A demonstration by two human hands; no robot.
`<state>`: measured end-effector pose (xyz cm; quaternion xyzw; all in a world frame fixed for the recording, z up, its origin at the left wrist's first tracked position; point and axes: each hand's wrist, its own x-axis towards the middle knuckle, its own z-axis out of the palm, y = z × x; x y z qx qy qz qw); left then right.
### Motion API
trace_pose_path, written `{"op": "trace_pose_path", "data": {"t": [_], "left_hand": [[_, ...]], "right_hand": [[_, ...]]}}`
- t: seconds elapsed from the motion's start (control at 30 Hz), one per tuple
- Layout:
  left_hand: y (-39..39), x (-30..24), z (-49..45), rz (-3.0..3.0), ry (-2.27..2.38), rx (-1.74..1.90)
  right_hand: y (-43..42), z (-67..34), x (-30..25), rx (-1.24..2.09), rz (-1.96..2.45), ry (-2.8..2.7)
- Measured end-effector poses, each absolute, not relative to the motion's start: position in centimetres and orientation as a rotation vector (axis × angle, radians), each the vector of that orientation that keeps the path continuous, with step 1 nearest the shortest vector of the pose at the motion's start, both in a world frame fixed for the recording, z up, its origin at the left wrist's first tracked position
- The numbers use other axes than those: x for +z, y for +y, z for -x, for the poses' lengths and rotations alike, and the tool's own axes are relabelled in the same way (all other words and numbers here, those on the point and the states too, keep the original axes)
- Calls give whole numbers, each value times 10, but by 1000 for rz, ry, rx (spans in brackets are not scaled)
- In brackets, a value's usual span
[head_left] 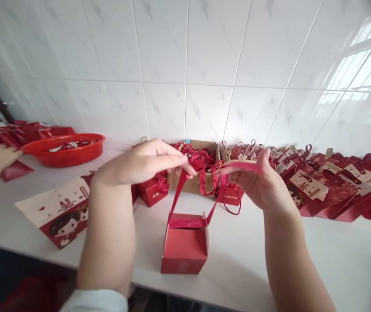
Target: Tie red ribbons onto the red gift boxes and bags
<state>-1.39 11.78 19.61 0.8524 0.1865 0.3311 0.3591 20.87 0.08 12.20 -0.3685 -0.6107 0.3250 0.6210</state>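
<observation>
One red ribbon is rising from both sides of a red box, which is sitting on the counter at 6 o'clock in view. Left hand is pinching the ribbon in its fingertips; right hand is holding its fingers outstretched, ribbon running along them, can't tell if gripping. Cardboard carton is standing at the red box's 12 o'clock, basin at 10.

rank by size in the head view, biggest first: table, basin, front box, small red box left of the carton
1. Table
2. Basin and front box: close in area, box seems nearer the camera, so unranked
3. Small red box left of the carton
</observation>
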Motion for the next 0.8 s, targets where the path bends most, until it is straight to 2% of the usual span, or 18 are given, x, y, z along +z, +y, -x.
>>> {"op": "trace_pose_path", "data": {"t": [0.07,0.33,0.6,0.8], "left_hand": [[122,185,12,-2261,428,757],[139,155,-5,-2169,354,1039],[146,153,-18,-2109,383,1068],[149,153,-22,-2092,375,1180]], "right_hand": [[1,-204,122,728,867,-1449],[12,-184,121,206,1084,-1439],[31,-197,122,65,1208,-1266],[36,-196,118,90,1150,-1282]]}}
